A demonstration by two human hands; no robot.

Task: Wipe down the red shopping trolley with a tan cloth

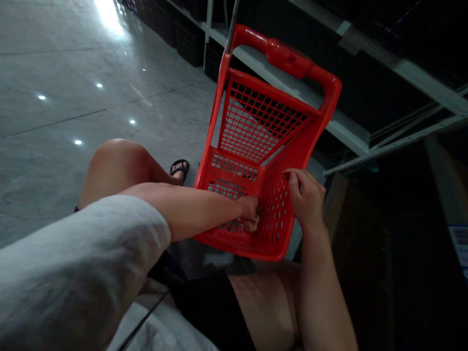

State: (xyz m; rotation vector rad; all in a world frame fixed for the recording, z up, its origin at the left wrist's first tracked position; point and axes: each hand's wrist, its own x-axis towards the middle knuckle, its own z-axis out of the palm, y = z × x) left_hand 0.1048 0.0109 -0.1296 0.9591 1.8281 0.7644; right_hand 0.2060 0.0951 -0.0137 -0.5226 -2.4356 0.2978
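A red plastic shopping basket (285,146) with slotted walls stands tilted in my view, its long handle at the top. My left hand (250,208) reaches down inside it, close to the floor of the basket. Its fingers are closed around something small and pale brown, too dim and blurred to name. On the right side wall, my right hand (307,197) rests over the rim with bent fingers, the index finger extending inward. Its other fingers are partly hidden.
White metal shelving (351,134) runs behind and to the right of the basket, with dark crates (188,41) at its far left. My knee (117,163) and sandalled foot (179,169) are on the left, above a shiny grey floor (54,117). A cardboard-like box (336,200) stands at right.
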